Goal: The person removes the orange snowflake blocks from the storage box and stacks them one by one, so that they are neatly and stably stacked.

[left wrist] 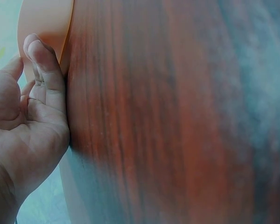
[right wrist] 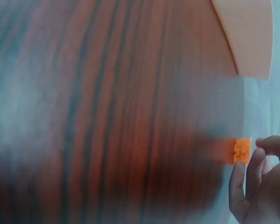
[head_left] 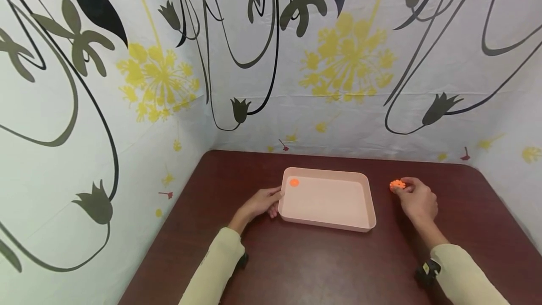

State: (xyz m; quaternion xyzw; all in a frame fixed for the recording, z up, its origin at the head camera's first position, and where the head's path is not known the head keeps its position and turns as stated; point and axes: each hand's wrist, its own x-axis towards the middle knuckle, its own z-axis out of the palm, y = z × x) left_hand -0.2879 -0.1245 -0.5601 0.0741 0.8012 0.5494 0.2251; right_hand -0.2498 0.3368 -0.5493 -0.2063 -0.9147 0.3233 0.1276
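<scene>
A shallow pale-peach tray (head_left: 328, 201) lies on the table, with a flat round orange disc (head_left: 294, 182) in its far left corner. My left hand (head_left: 263, 201) holds the tray's left side, with fingers against the outer wall of the tray (left wrist: 49, 18) in the left wrist view. To the right of the tray, my right hand (head_left: 419, 199) pinches a small stack of orange toothed discs (head_left: 397, 185) between thumb and index finger. Layered edges of the stack (right wrist: 242, 150) show in the right wrist view, low over the table, beside the fingertips (right wrist: 240, 168).
The table (head_left: 296, 267) is dark reddish-brown wood with rounded far corners. White cloth printed with flowers (head_left: 254, 79) hangs at the back and both sides. Dark devices sit on both wrists, the right one (head_left: 428, 269) plainly visible below the sleeve.
</scene>
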